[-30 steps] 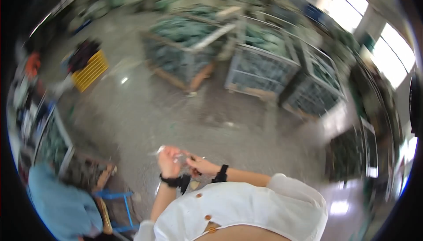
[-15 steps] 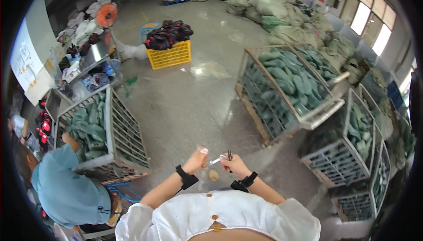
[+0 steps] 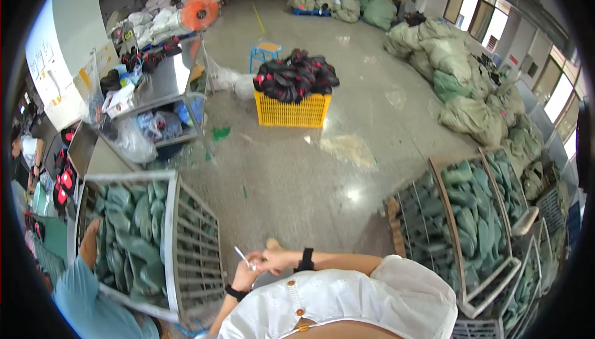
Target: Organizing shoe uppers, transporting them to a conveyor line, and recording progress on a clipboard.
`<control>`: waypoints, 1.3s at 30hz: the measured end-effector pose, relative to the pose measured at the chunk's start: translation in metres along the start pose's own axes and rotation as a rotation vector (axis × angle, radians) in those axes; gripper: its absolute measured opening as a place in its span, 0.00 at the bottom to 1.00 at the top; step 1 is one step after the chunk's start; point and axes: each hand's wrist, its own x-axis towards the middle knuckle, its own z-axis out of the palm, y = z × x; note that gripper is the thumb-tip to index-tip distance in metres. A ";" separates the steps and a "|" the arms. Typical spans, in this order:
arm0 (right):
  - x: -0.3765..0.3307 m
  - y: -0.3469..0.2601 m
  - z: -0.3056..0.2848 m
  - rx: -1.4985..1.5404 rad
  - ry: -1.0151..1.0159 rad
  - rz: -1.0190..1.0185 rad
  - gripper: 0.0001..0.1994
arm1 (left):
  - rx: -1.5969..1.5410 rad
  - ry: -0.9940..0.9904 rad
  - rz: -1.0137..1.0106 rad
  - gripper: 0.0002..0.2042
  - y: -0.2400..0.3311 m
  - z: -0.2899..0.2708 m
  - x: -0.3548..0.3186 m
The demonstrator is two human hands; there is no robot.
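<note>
My left hand (image 3: 242, 277) and my right hand (image 3: 274, 261) meet in front of my body, fingers closed and touching. A thin white stick-like thing (image 3: 239, 253) pokes up from the fingers of my left hand; its kind is too small to tell. My right hand's fingers are pressed together against the left, and what they hold is hidden. Black bands circle both wrists. To the left of my hands stands a metal cage cart (image 3: 173, 246) full of green foot-shaped shoe lasts (image 3: 133, 240).
A co-worker's blue sleeve (image 3: 93, 298) and hand reach over the left cart. More last-filled cage carts (image 3: 437, 171) stand right. Ahead are a yellow crate (image 3: 291, 112) of black-and-red shoe pieces, a blue stool (image 3: 265, 50), a metal table (image 3: 164, 81), an orange fan (image 3: 199, 11) and sacks (image 3: 449, 60).
My hands came together and shifted left relative to my body. The view turned and advanced, bringing the crate and left cart closer. The dark pen-like thing in my right hand no longer shows.
</note>
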 end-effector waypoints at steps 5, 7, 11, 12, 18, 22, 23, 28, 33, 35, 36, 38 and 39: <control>0.094 0.007 -0.168 -0.006 -0.170 0.030 0.22 | 0.134 -0.079 0.026 0.08 0.050 -0.041 0.166; 0.092 -0.051 -0.217 -0.033 -0.201 0.051 0.18 | 0.408 -0.114 0.063 0.08 0.081 -0.054 0.235; 0.110 -0.091 -0.313 0.320 0.596 -0.293 0.10 | 0.462 0.018 0.001 0.09 0.085 -0.090 0.358; 0.118 -0.081 -0.354 0.481 0.748 -0.321 0.09 | 0.481 0.047 -0.077 0.09 0.084 -0.101 0.390; 0.198 0.026 -0.654 -0.174 1.047 -0.044 0.15 | 0.268 0.264 -0.126 0.10 0.004 -0.163 0.516; 0.272 -0.017 -0.827 -0.890 1.091 0.096 0.34 | 0.273 0.234 -0.417 0.11 -0.042 -0.197 0.583; 0.289 -0.043 -0.852 -1.027 1.051 0.218 0.42 | 0.491 0.196 -0.378 0.11 -0.049 -0.202 0.588; 0.367 -0.115 -0.993 -1.161 1.002 0.327 0.57 | 0.722 0.272 -0.728 0.07 -0.022 -0.204 0.618; 0.435 -0.052 -1.056 -1.394 0.949 0.379 0.46 | 0.100 0.457 -0.939 0.15 -0.067 -0.218 0.592; 0.431 -0.097 -1.063 -1.222 0.864 0.326 0.25 | 0.471 0.469 -0.989 0.15 -0.073 -0.212 0.583; 0.419 -0.116 -1.084 -1.199 0.931 0.284 0.19 | 0.412 0.378 -0.897 0.14 -0.081 -0.219 0.578; 0.386 -0.140 -1.124 -1.140 1.128 0.171 0.10 | 0.905 0.357 -1.027 0.15 -0.083 -0.210 0.603; 0.370 -0.155 -1.148 -1.097 1.262 0.093 0.08 | 0.953 0.389 -0.975 0.16 -0.079 -0.216 0.616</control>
